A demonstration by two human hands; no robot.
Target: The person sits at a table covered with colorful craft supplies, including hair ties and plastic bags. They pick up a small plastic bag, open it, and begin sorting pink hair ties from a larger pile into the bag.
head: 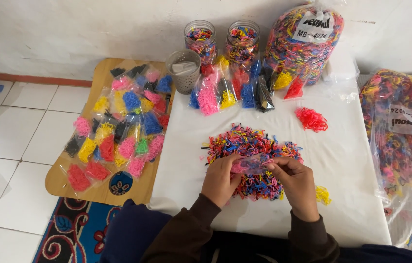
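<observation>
A heap of small mixed-colour rubber bands (252,146) lies on the white cloth (342,160) in front of me. Over its near side, my left hand (220,179) and my right hand (294,182) together pinch a small clear plastic bag (249,164) with pink bands in it. A little pile of red bands (311,119) sits further back on the right. A few yellow bands (322,194) lie just right of my right wrist.
Filled small bags (235,90) stand at the back beside two glass jars (221,41), a grey mesh cup (184,70) and a large sack of bands (303,44). Another sack (401,131) lies right. A wooden tray (99,192) on the left holds several sorted bags.
</observation>
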